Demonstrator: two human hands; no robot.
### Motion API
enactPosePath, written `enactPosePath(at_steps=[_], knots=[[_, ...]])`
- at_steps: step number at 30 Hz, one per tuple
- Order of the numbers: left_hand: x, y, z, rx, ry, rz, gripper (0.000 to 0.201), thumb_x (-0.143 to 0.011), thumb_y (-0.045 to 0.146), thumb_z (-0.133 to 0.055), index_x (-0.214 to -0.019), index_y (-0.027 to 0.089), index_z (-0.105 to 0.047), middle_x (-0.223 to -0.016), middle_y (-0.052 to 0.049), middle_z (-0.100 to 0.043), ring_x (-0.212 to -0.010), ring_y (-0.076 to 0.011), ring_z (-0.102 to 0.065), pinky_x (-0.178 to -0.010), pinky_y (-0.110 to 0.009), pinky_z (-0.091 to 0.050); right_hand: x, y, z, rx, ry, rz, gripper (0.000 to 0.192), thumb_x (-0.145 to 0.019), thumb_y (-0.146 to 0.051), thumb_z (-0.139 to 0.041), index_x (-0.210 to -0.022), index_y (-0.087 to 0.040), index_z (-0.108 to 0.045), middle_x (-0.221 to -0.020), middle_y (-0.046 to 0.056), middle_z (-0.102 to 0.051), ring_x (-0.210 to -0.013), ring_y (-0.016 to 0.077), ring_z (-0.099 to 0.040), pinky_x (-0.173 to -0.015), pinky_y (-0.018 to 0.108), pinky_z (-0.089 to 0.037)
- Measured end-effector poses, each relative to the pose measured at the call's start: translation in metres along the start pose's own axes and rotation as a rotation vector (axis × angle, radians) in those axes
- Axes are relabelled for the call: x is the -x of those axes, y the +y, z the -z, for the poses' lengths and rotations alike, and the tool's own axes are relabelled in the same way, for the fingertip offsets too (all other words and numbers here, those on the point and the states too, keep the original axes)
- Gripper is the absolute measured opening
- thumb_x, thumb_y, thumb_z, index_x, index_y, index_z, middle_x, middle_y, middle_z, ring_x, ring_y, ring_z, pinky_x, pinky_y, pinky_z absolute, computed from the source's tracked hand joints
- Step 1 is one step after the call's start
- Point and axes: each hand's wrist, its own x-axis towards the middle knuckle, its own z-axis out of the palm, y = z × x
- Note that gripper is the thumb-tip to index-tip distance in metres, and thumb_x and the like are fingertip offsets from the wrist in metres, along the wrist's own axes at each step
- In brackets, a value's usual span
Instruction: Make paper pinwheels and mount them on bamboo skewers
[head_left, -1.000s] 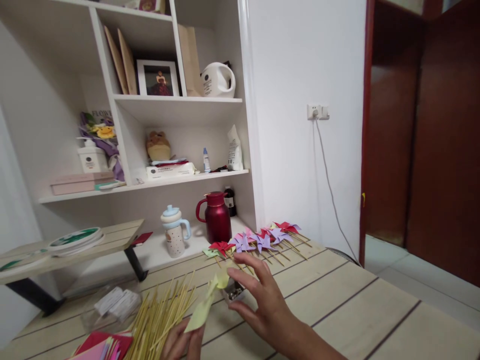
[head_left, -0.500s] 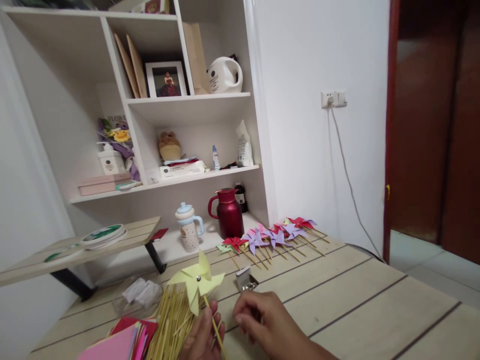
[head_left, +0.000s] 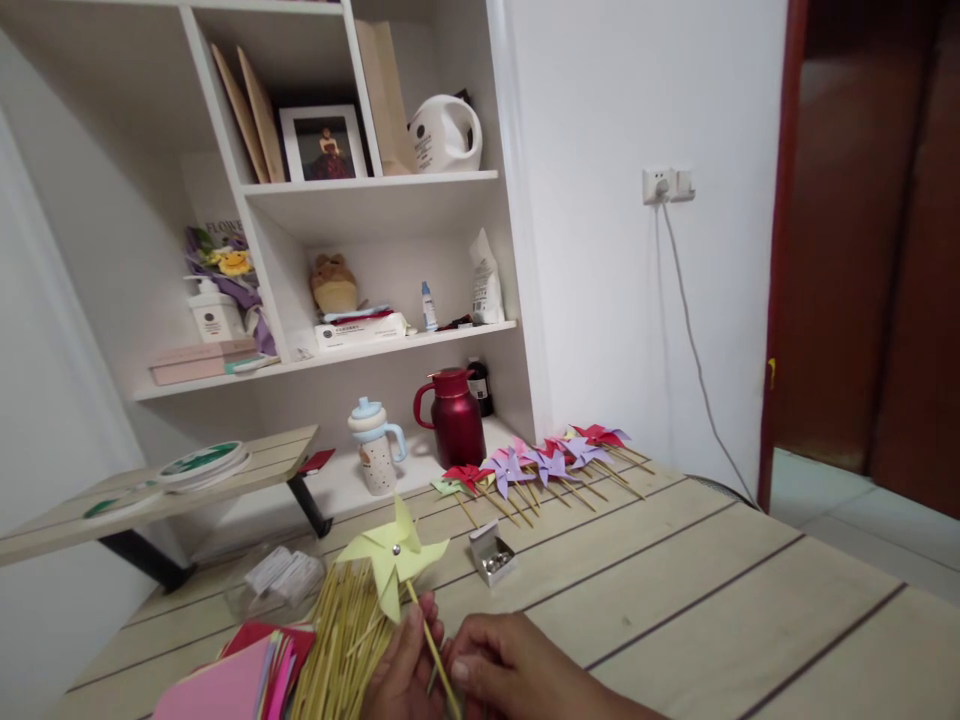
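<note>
Yellow pinwheel (head_left: 393, 562) is pinned on its stick (head_left: 431, 655), upright above the skewer pile (head_left: 341, 640). A row of finished pinwheels (head_left: 536, 462) lies on the table (head_left: 675, 590); skewers and paper squares (head_left: 232, 685) remain. Your left hand (head_left: 401, 672) pinches the stick; your right hand (head_left: 510, 672) curls against it, grip unclear.

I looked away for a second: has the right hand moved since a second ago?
Yes. The right hand has drawn back from the small open tin of pins toward the person, and now sits beside the left hand at the yellow pinwheel's stick.
</note>
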Motion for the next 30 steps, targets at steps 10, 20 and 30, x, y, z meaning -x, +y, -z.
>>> enactPosePath(at_steps=[10, 20, 30], knots=[[0.013, 0.002, -0.014, -0.019, 0.039, 0.048, 0.009, -0.088, 0.016, -0.059, -0.089, 0.012, -0.068, -0.070, -0.004, -0.069, -0.058, -0.0105, -0.066, -0.057, -0.022, -0.053, -0.005, 0.011, -0.005, -0.182, -0.062, -0.099, 0.019, -0.067, -0.031, -0.067, -0.078, -0.016, -0.061, -0.061, -0.003, -0.061, -0.053, 0.0098, -0.052, -0.052, 0.020, -0.032], [0.010, -0.006, -0.009, -0.006, -0.015, 0.083, 0.012, -0.079, 0.022, -0.072, -0.090, 0.016, -0.070, -0.068, -0.002, -0.069, -0.055, -0.0120, -0.063, -0.058, -0.023, -0.052, -0.012, 0.023, -0.008, -0.232, -0.038, -0.131, 0.032, -0.065, -0.046, -0.067, -0.063, -0.015, -0.060, -0.055, -0.001, -0.059, -0.047, 0.0100, -0.050, -0.049, 0.022, -0.034], [0.011, -0.008, -0.009, -0.044, -0.040, 0.004, 0.031, -0.059, 0.021, -0.088, -0.083, 0.014, -0.072, -0.061, -0.002, -0.068, -0.053, -0.0142, -0.063, -0.050, -0.025, -0.050, -0.014, 0.029, -0.008, -0.224, -0.010, -0.166, 0.026, -0.061, -0.039, -0.069, -0.063, -0.015, -0.060, -0.054, -0.001, -0.061, -0.046, 0.0087, -0.051, -0.048, 0.020, -0.034]])
